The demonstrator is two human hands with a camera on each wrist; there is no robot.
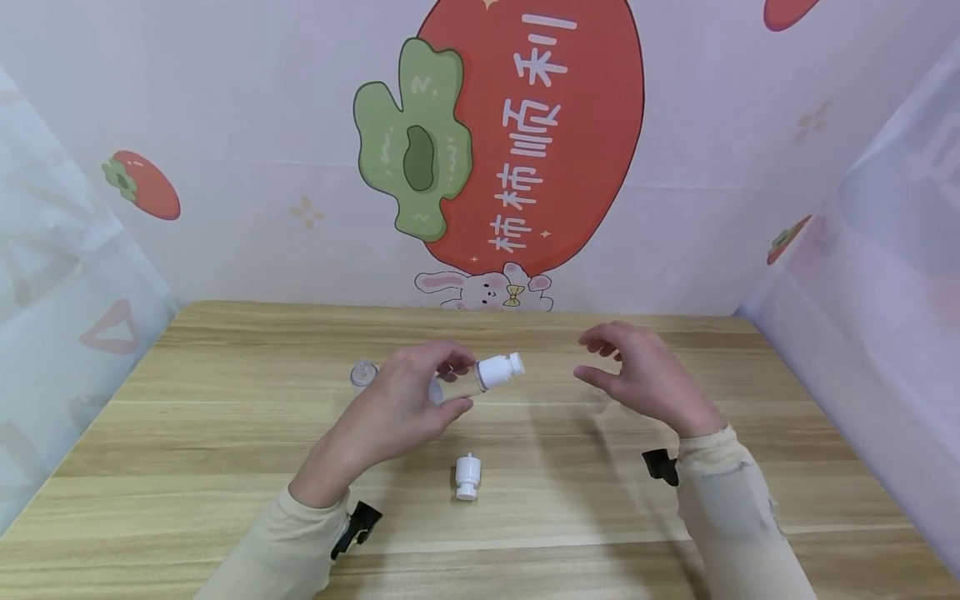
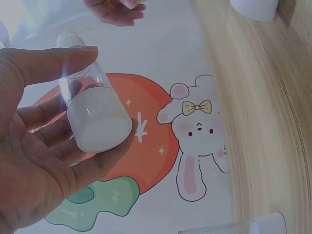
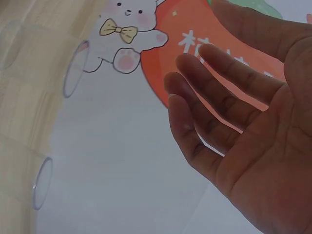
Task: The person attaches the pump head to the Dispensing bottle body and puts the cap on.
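My left hand (image 1: 393, 404) holds a small pump bottle (image 1: 495, 372) above the table, tilted with its white pump top toward the right. The bottle has a clear body and a white base (image 2: 100, 126), pinched between thumb and fingers in the left wrist view. To the right, my right hand (image 1: 641, 375) hovers with loosely bent fingers and nothing in them. Below it, a faint clear cap (image 1: 596, 401) stands on the table; two clear caps, one upper (image 3: 77, 68) and one lower (image 3: 43, 183), show in the right wrist view. A separate white pump top (image 1: 468, 477) lies in front.
Beyond the left hand stands another clear bottle (image 1: 363, 373), partly hidden by that hand; its white base (image 2: 270, 225) shows in the left wrist view. The wooden table (image 1: 525, 525) meets a printed backdrop (image 1: 262, 242) at the rear, with cloth sides left and right.
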